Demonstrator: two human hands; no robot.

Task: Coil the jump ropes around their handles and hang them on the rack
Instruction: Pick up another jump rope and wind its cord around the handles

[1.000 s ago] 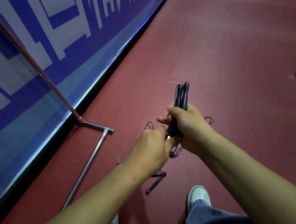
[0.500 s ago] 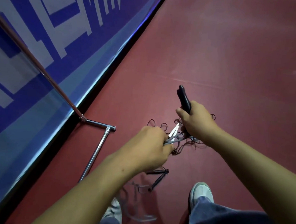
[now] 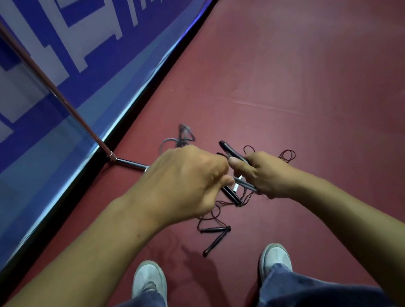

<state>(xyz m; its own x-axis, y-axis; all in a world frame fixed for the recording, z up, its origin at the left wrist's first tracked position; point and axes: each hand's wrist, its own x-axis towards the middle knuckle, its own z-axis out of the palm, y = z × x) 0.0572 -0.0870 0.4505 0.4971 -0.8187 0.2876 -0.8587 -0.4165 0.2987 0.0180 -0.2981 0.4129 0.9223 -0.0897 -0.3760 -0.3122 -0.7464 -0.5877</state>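
Open red floor (image 3: 311, 78) lies right and ahead; the rack pole (image 3: 48, 85) and banner wall (image 3: 93, 53) block the left

A bright polish is seen on the slim chromed metal rack tube (image 3: 130, 163); the dark red floor (image 3: 311, 73) is matt and smooth, the slender black plastic handles (image 3: 231, 151) dull.
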